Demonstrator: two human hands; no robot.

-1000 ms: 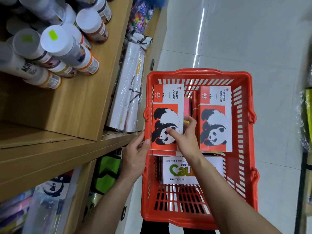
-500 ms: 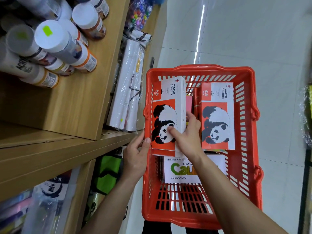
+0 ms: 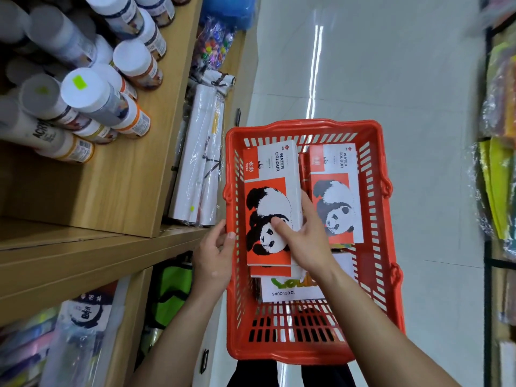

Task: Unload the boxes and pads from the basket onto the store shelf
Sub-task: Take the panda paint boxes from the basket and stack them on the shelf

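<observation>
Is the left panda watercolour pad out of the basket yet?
No. The pad is still inside the basket, gripped by the right hand.

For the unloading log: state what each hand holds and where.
Right hand grips the left panda pad by its near right edge; left hand holds the basket rim.

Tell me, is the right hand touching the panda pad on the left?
Touching. The head view shows the right hand gripping the left panda pad, thumb pressed on its cover.

Single head-worn wide-angle view, looking steeply down and forward — close above the red basket [image 3: 307,350], centred low in frame. The wooden shelf [image 3: 120,191] runs along the left edge; tiled floor [image 3: 405,93] fills the upper right.
</observation>
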